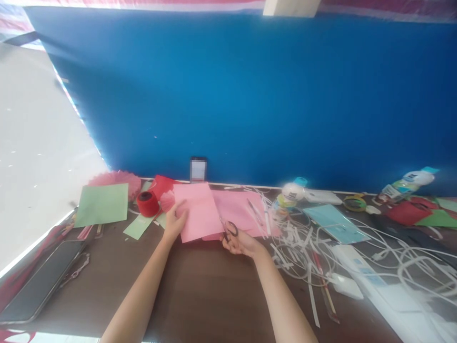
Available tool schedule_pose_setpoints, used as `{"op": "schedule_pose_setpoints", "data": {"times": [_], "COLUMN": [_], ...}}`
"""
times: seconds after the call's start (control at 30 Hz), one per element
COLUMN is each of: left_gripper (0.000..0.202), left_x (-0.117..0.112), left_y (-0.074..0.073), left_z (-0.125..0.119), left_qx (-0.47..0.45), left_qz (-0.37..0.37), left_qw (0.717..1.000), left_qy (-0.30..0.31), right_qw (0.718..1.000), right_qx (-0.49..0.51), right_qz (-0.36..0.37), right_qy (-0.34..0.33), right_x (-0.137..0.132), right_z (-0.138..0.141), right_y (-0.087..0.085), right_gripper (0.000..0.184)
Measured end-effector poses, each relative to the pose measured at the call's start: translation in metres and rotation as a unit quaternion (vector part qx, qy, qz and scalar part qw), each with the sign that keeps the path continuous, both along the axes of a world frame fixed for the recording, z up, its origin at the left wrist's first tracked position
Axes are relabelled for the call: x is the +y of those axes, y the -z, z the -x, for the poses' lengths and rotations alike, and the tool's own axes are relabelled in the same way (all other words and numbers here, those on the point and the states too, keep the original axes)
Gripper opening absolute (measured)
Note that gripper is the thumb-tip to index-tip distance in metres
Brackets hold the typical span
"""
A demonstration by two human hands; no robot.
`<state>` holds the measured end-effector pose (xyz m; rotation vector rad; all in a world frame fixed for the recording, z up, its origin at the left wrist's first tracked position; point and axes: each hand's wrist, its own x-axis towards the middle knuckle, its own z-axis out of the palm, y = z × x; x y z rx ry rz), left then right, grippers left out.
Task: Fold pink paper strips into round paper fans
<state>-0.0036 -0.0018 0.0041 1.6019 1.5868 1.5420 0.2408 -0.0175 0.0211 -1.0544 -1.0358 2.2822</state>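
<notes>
Scissors [233, 223] held in right hand [240, 243], blades pointing away and leftward at right edge of pink sheet [198, 212].
Left hand [175, 221] closed on sheet's left edge, long axis running toward blue wall [235, 95]; second pink sheet [233, 204] partly beneath; spool [148, 206] and green sheet [102, 205] to left; cables [402, 272], paper strips [312, 295] and bottle [290, 194] crowding right; bare table [207, 295] open between forearms [282, 290].

The brown desk [203, 295] is cluttered along its far edge and both sides. Toward the left are placed a phone [43, 281] and a red spool [148, 206]; a pink sheet [237, 205] is laid mid-desk; rightward, white cables [380, 256], paper strips [313, 299] and an adapter [345, 286] are strewn.
</notes>
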Motion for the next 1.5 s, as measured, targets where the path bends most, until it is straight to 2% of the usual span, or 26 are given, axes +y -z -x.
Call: {"op": "schedule_pose_setpoints", "data": {"times": [0.23, 0.63, 1.03, 1.5], "left_gripper": [0.038, 0.037, 0.037, 0.037], "left_x": [-0.0003, -0.0007, 0.0002, 0.0009], "left_y": [-0.0021, -0.0016, 0.0009, 0.0009], "left_z": [-0.0014, -0.0007, -0.0027, 0.0016], "left_qx": [-0.005, -0.009, -0.007, 0.002], "left_qz": [0.003, 0.001, 0.003, 0.015], "left_qw": [1.0, 1.0, 1.0, 1.0], "left_qy": [-0.006, -0.008, -0.018, -0.02], "right_qw": [0.999, 0.994, 0.991, 0.992], "right_qx": [-0.031, -0.082, -0.088, -0.091], "right_qz": [-0.009, -0.074, -0.1, -0.087], "right_qy": [0.001, -0.017, -0.004, 0.028], "right_x": [-0.0002, 0.0004, -0.0004, -0.0014], "right_z": [0.0007, -0.0002, 0.0047, 0.006], "right_y": [-0.0006, -0.0009, 0.0015, -0.0043], "right_gripper": [0.043, 0.045, 0.045, 0.041]}}
